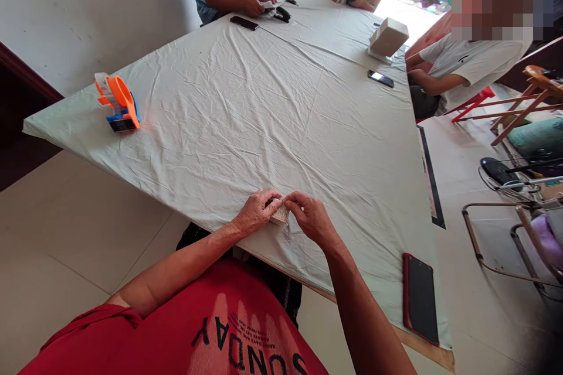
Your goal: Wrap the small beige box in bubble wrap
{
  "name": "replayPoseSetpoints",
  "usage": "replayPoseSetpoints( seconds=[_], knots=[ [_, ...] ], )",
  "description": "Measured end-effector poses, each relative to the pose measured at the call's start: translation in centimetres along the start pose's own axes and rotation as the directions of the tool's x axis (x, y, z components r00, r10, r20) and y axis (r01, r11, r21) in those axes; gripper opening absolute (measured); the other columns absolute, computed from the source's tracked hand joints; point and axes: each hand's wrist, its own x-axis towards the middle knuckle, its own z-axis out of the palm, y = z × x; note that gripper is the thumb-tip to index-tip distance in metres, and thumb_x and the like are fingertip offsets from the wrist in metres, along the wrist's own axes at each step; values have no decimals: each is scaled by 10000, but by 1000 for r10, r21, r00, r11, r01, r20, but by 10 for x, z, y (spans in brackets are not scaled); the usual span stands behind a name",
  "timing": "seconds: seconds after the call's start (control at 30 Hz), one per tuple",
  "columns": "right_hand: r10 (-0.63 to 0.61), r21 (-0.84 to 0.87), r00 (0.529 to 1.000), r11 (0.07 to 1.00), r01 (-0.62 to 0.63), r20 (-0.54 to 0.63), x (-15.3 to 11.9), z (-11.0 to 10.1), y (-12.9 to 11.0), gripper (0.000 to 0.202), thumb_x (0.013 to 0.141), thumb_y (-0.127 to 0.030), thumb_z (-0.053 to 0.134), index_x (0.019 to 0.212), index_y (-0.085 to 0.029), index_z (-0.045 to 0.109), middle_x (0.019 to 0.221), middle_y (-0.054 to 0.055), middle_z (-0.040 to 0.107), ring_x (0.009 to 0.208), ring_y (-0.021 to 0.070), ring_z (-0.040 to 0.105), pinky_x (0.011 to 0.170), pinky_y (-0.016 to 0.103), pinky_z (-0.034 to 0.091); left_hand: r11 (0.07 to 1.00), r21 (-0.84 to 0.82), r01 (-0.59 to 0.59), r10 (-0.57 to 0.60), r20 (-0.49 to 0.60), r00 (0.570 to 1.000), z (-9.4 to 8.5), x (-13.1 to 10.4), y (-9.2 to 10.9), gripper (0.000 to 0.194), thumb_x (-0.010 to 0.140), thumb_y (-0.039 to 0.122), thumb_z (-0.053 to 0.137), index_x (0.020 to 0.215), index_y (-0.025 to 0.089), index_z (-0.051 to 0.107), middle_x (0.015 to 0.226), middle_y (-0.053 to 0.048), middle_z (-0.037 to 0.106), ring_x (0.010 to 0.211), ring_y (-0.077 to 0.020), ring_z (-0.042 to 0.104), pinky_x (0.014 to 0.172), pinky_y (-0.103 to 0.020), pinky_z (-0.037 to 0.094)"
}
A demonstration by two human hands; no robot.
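A small pale box [280, 216] with what looks like print on its face sits near the front edge of the cloth-covered table [246, 129]. My left hand [258, 211] wraps round its left side, with the thumb along the top. At the upper right corner of the box, my right hand [309, 217] has thumb and forefinger pinched together. Both hands partly cover the box, so its full shape is hidden.
An orange tape dispenser [121, 102] stands at the left. A red-cased phone [420, 299] lies at the near right corner. Farther off are a black phone [244, 23], another phone [380, 78] and a carton [389, 37]. Three people sit around the table.
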Motion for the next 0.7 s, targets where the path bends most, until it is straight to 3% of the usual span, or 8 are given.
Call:
replayPoseSetpoints(
  seconds=[0.2,0.37,0.47,0.7],
  knots=[
    [-120,-98,989,989,111,-91,-9,6,4,227,941,-278,492,881,-223,703,906,62,752,828,207,672,747,299,458,999,24,-30,32,-62,998,6,-2,-4,206,944,259,529,1056,172,678,1060,-68,728,1014,-208,649,937,-328,494],
    [-176,-115,981,979,166,-83,-11,6,6,249,962,-262,484,940,-244,731,1003,65,761,917,223,690,835,335,489,998,53,-42,48,-114,992,10,-2,-7,216,960,252,508,1089,183,667,1105,-73,720,1067,-211,645,968,-336,498],
    [-178,-80,979,982,171,-99,-11,5,6,255,959,-266,491,951,-247,745,1002,62,770,918,228,705,827,344,507,997,70,-45,53,-122,991,11,-2,-7,226,964,258,498,1099,187,665,1110,-74,719,1069,-213,647,972,-345,502],
    [-101,80,961,989,125,-256,-20,-3,12,241,939,-317,527,945,-241,756,988,60,783,933,234,727,839,353,548,996,83,-18,24,-74,997,5,-1,1,301,997,301,426,1131,174,664,1132,-80,718,1091,-214,637,998,-352,491]
  ],
)
